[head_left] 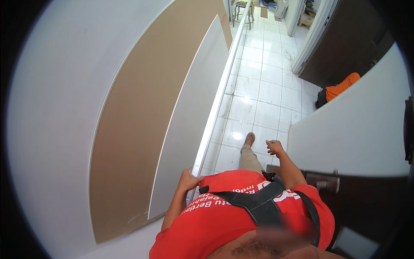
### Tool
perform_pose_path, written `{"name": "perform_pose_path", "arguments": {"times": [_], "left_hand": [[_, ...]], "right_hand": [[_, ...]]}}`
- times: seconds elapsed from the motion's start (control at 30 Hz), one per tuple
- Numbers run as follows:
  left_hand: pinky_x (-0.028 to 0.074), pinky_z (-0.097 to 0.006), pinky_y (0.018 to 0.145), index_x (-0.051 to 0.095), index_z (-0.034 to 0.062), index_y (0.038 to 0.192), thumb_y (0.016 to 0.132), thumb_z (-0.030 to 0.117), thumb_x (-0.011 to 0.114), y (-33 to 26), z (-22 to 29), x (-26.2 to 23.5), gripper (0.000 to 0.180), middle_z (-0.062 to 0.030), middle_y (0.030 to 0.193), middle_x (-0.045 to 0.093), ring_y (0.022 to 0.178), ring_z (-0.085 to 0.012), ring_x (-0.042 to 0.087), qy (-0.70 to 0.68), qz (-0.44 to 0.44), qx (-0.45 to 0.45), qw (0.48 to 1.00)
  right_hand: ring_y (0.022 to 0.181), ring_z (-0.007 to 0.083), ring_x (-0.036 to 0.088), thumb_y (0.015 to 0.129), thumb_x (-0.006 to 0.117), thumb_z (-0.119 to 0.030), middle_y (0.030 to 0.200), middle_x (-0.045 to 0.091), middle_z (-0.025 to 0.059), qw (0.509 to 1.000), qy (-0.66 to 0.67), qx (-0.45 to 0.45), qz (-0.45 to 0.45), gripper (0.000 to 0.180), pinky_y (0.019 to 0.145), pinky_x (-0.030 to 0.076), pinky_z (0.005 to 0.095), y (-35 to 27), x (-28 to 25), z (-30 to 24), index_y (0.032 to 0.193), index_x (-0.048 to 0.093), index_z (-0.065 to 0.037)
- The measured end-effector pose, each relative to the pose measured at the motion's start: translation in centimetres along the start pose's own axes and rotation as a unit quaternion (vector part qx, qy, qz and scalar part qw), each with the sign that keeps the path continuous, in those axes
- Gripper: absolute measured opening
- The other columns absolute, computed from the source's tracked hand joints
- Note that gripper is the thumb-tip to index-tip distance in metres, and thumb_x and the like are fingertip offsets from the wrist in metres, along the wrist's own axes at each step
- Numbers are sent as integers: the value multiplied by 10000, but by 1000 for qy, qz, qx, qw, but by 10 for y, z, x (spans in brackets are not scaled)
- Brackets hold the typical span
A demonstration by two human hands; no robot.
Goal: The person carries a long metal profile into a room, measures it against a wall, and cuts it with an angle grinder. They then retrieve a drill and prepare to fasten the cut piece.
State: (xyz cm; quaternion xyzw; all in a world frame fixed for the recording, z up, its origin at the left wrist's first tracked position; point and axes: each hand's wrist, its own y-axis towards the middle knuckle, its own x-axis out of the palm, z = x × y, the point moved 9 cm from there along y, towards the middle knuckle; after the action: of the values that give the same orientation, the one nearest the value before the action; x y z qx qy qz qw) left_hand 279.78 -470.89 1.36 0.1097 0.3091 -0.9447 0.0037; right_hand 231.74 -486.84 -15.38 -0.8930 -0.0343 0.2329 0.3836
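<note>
My left hand (189, 181) is closed around the near end of a long, thin, silvery-white metal profile (214, 105). The profile runs from beside my left hip far ahead along the corridor, towards a round stool. My right hand (274, 147) hangs free in front of my right side, its fingers loosely bent and apart, with nothing seen in it. One of my feet (250, 139) is forward on the tiles.
A brown board (125, 129) and a narrower white board (185, 134) stand along the left wall. The stool (241, 6) is far ahead. White floor tiles (246, 103) line the corridor. On the right are a dark door (345, 39), a white wall (353, 129) and a partly hidden orange garment (340, 90).
</note>
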Motion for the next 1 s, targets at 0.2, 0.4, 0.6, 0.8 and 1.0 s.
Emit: {"name": "perform_pose_path", "arguments": {"times": [0.2, 0.4, 0.6, 0.8, 1.0], "left_hand": [[504, -292, 484, 638, -39, 979, 701, 96, 720, 167, 94, 21, 320, -74, 670, 637, 526, -143, 601, 9, -21, -21, 1000], [519, -306, 493, 642, -29, 953, 698, 125, 710, 321, 205, 29, 305, -99, 650, 643, 508, -167, 617, 49, -4, 3, 999], [534, -324, 520, 651, -9, 837, 676, 168, 715, 410, 246, 81, 248, -103, 627, 640, 509, -188, 628, 116, 44, -11, 992], [549, -371, 625, 664, 7, 816, 643, 221, 732, 490, 261, 102, 283, -146, 679, 665, 599, -248, 664, 156, 68, 10, 985], [536, -442, 762, 667, 3, 863, 630, 260, 718, 563, 265, 125, 350, -211, 824, 686, 820, -369, 672, 243, 115, 24, 963]], "right_hand": [[606, 210, 657, 879, 648, -457, 882, 680, 145, 1000, -15, -4, -10, 538, 485, 518, 322, 111, -40, -83, 1128, 624, 19], [957, 339, 672, 839, 650, -465, 989, 690, 248, 978, -163, -106, 80, 540, 862, 517, 387, 226, -147, -219, 1071, 687, 22], [947, 347, 674, 854, 638, -447, 992, 691, 242, 976, -119, -145, 113, 543, 871, 515, 389, 279, -246, -266, 1102, 669, 36], [967, 348, 669, 855, 635, -455, 1011, 688, 244, 973, -193, -69, 102, 560, 887, 509, 393, 304, -324, -267, 1127, 654, 35], [984, 347, 666, 865, 626, -437, 1036, 681, 250, 960, -269, -10, 76, 547, 897, 503, 403, 369, -384, -225, 1144, 645, 34]]}}
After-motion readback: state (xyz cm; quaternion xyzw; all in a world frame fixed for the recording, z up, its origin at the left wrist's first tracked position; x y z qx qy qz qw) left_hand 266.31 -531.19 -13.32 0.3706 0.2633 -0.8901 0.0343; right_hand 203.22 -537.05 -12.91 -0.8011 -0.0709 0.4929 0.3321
